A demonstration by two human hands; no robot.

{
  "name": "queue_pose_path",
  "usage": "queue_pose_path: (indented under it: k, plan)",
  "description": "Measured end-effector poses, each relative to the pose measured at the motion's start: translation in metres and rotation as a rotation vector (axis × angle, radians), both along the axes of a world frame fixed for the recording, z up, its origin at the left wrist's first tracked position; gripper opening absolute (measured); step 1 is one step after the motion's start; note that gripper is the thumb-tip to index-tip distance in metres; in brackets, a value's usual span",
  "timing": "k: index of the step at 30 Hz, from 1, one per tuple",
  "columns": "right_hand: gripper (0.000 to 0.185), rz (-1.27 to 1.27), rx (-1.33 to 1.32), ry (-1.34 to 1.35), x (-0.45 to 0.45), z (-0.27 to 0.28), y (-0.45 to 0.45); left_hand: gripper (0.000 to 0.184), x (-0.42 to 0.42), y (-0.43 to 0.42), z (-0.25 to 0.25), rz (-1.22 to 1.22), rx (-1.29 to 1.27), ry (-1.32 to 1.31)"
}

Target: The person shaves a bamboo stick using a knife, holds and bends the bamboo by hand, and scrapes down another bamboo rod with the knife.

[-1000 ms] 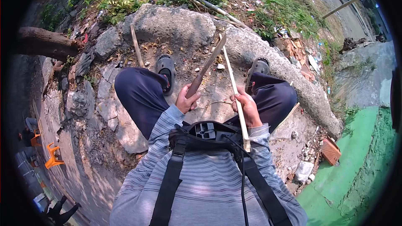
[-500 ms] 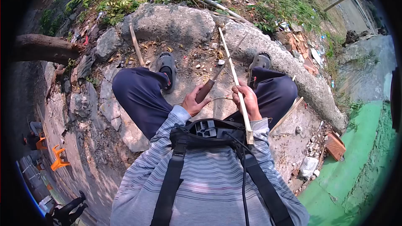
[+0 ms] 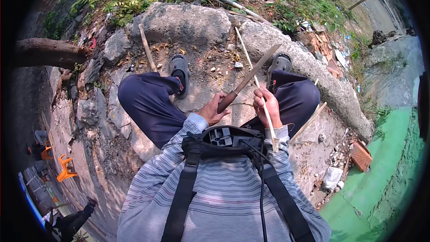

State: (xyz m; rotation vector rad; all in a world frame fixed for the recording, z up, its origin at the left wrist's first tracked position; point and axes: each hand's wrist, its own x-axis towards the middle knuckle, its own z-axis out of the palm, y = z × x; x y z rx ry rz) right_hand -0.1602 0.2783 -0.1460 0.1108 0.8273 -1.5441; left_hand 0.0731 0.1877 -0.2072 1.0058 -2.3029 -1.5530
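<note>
My left hand point(image 3: 214, 109) is closed around the brown handle of a machete point(image 3: 261, 64). Its blade slants up and right, its broad side showing, and crosses the thin wooden strip point(image 3: 270, 124) just above my other hand; whether the two touch I cannot tell. In my right hand point(image 3: 267, 106), the pale strip is pinched between thumb and fingers. It stretches from the concrete edge down to my right forearm, with its lower end by the sleeve cuff. Both hands are between my knees, in front of an open black waist bag point(image 3: 222, 138).
A wooden stick point(image 3: 147, 49) leans beside my left shoe point(image 3: 179, 74). More pale strips point(image 3: 310, 122) lie beyond my right knee. A broken concrete kerb point(image 3: 183, 21) runs ahead. An orange stool point(image 3: 66, 168) and a person in dark clothing point(image 3: 74, 225) are at far left.
The machete blade has swung right and rolled to show its broad side, now crossing the strip. The strip has turned in my right hand and looks thinner.
</note>
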Motion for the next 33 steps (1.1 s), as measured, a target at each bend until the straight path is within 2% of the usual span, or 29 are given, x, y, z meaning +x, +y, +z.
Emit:
queue_pose_path:
  k: [7, 10, 13, 15, 18, 22, 24, 27, 31, 33]
  plan:
    - [0.041, 0.058, 0.058, 0.061, 0.002, -0.002, 0.001, 0.071, 0.000, -0.015, -0.018, -0.096, -0.042, -0.139]
    - [0.043, 0.061, 0.055, 0.030, 0.003, -0.003, 0.000, 0.063, -0.001, -0.016, -0.009, -0.061, -0.097, -0.108]
    - [0.043, 0.032, 0.072, -0.004, 0.001, -0.002, -0.001, 0.062, -0.005, -0.020, -0.006, -0.080, 0.011, -0.213]
    - [0.043, 0.034, 0.067, -0.014, 0.001, -0.001, -0.002, 0.054, -0.006, -0.024, -0.009, 0.060, 0.389, -0.096]
    - [0.043, 0.047, 0.041, -0.024, 0.000, -0.004, -0.001, 0.047, -0.008, -0.023, 0.000, 0.011, 0.424, -0.149]
    - [0.043, 0.060, 0.027, -0.014, -0.001, -0.010, 0.002, 0.043, -0.016, -0.023, -0.034, -0.051, 0.222, 0.014]
    - [0.043, 0.056, 0.045, -0.008, -0.001, -0.010, 0.001, 0.041, -0.020, -0.033, -0.042, -0.047, 0.760, 0.032]
    - [0.043, 0.050, 0.063, -0.002, 0.000, -0.008, 0.000, 0.041, -0.025, -0.040, -0.065, -0.032, 0.896, 0.064]
    - [0.042, 0.063, 0.037, -0.006, 0.000, -0.006, 0.001, 0.037, -0.027, -0.035, -0.063, 0.011, 0.844, 0.059]
    - [0.044, 0.063, 0.046, -0.008, -0.001, -0.005, 0.001, 0.038, -0.027, -0.034, -0.059, 0.166, 0.708, 0.039]
